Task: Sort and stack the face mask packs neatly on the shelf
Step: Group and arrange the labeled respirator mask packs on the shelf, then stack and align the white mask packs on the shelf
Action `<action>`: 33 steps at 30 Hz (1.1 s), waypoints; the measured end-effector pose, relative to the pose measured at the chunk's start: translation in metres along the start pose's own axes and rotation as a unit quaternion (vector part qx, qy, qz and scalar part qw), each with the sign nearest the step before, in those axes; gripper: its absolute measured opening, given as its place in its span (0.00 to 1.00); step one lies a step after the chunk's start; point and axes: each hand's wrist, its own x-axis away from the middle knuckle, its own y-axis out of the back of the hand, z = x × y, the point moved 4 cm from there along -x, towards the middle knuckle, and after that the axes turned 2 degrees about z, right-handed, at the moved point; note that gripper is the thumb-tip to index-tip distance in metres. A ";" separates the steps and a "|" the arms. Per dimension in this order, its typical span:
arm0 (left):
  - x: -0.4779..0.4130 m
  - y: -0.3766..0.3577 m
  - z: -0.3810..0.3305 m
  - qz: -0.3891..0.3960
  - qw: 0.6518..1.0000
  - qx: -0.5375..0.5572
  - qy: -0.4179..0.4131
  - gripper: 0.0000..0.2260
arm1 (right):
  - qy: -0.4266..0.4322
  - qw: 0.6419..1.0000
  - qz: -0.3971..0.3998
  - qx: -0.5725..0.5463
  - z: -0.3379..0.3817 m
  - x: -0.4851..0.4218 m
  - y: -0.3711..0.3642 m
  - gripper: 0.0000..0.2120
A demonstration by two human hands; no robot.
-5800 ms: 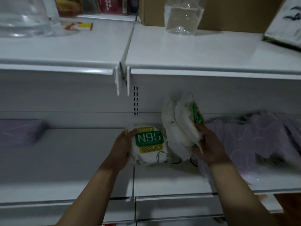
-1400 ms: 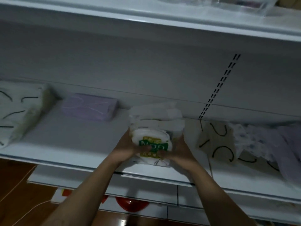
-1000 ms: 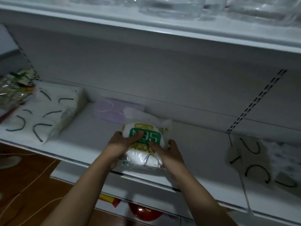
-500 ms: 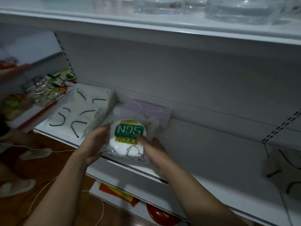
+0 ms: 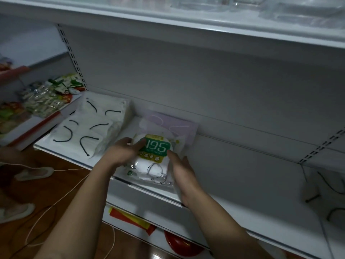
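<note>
A stack of white N95 mask packs (image 5: 155,161) with a green and yellow label lies flat near the front edge of the white shelf (image 5: 242,184). My left hand (image 5: 121,152) grips its left side, fingers over the label. My right hand (image 5: 183,176) presses flat against its right side. A purple mask pack (image 5: 175,124) lies just behind it against the back wall. To the left sits a pile of white mask packs with black ear loops (image 5: 89,128).
More masks with black loops (image 5: 326,193) lie at the shelf's far right. Snack packets (image 5: 41,98) fill a neighbouring shelf at left. The upper shelf (image 5: 168,17) overhangs. Below are a red object (image 5: 183,245), a floor cable (image 5: 61,193) and someone's shoes (image 5: 33,173).
Both hands carried the N95 stack leftwards along the shelf and lowered it in front of the purple pack. The stack went from held up to lying flat.
</note>
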 end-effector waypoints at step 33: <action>0.127 -0.372 -0.221 0.288 0.951 0.059 -0.100 0.24 | 0.094 0.892 -0.394 0.198 -0.040 0.125 0.401 0.16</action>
